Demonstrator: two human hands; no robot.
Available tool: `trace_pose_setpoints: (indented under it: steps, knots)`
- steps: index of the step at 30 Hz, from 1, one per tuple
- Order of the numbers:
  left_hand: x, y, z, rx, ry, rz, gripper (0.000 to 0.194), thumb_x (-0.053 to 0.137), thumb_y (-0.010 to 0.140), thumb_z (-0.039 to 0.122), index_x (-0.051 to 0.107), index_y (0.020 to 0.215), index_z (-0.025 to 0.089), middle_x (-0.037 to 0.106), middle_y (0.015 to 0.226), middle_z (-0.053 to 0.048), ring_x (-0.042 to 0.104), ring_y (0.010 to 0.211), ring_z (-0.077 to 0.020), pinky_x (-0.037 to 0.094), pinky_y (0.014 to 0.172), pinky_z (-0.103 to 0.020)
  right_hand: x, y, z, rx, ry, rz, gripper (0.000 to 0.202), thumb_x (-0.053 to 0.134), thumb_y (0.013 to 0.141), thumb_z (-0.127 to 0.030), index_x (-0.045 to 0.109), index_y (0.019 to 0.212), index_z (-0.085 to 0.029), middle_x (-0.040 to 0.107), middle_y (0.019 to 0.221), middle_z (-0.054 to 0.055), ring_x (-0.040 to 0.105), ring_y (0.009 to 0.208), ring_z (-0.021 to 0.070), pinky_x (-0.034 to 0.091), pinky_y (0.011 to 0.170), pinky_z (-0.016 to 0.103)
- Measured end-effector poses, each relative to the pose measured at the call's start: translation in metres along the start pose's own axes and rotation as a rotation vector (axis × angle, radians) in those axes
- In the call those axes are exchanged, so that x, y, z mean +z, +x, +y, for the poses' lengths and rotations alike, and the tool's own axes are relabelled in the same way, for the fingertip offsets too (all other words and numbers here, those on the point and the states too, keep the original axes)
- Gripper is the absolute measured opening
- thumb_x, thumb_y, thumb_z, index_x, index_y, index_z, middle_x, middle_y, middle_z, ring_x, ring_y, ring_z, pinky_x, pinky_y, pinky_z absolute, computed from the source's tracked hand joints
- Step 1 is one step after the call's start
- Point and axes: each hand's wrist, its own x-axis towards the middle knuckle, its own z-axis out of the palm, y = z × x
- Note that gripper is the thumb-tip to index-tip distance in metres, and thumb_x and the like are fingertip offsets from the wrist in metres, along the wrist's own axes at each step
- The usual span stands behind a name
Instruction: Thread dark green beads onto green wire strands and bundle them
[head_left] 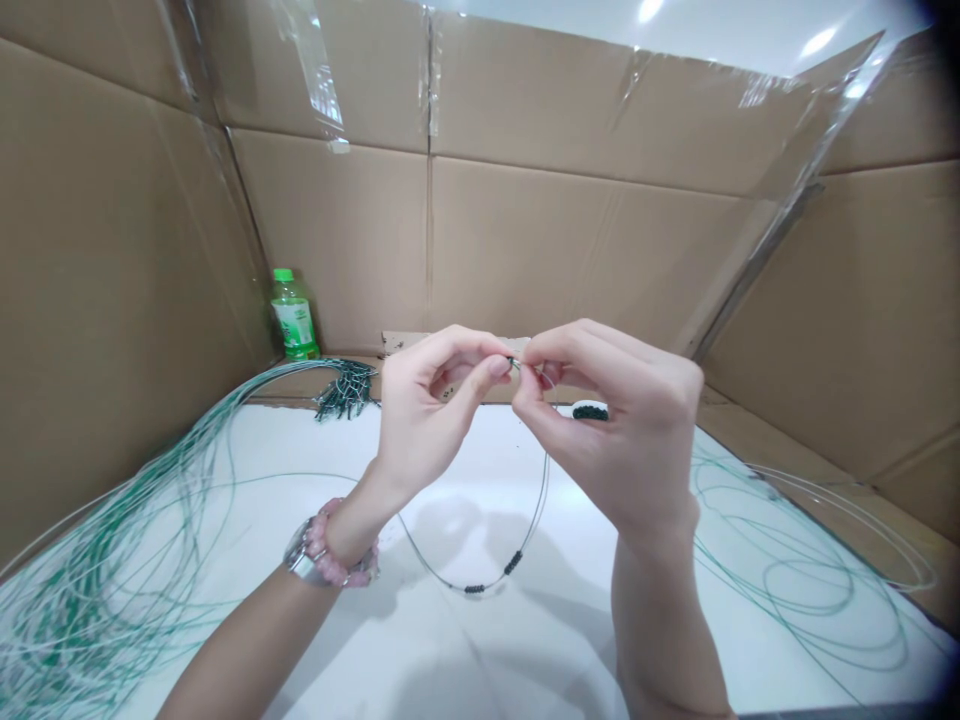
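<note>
My left hand (439,410), with a watch and a pink beaded bracelet (330,545) at the wrist, pinches a thin strand near a small dark bead or knot. Close beside it, my right hand (611,420) pinches the same strand between thumb and forefinger; the fingertips almost touch. Below the hands the thin wire or cord (541,500) hangs in a loop. Two short dark beaded sections (474,589) sit low on that loop. Behind my right hand, a small white dish (577,408) holds dark green beads, partly hidden.
Many green and white strands (127,560) spread over the left of the white table (300,450), their dark ends bunched at the back. Looser coils (810,570) lie on the right. A green bottle (294,318) stands at the back left. Cardboard walls (585,220) enclose the table.
</note>
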Motion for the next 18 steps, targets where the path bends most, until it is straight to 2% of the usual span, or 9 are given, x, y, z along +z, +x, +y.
trace_pose_setpoints:
  steps: [13, 18]
  knots:
    - [0.0004, -0.0008, 0.0006, 0.034, 0.010, -0.015, 0.004, 0.067, 0.080, 0.022, 0.070, 0.081, 0.020, 0.070, 0.079, -0.002, 0.065, 0.071, -0.0118, 0.053, 0.064, -0.020, -0.0029, 0.0018, -0.0023, -0.025, -0.064, -0.040, 0.023, 0.055, 0.077, -0.003, 0.053, 0.065, -0.022, 0.052, 0.060, -0.003, 0.047, 0.052, 0.0094, 0.045, 0.052, 0.023]
    - [0.0002, 0.0003, 0.0002, 0.031, -0.033, 0.000, 0.004, 0.067, 0.080, 0.019, 0.070, 0.081, 0.019, 0.071, 0.079, -0.002, 0.066, 0.073, -0.0116, 0.056, 0.066, -0.020, -0.0034, 0.0001, 0.0000, 0.029, 0.024, -0.064, 0.017, 0.058, 0.080, -0.006, 0.061, 0.074, -0.022, 0.064, 0.069, -0.002, 0.057, 0.058, 0.0099, 0.052, 0.056, 0.022]
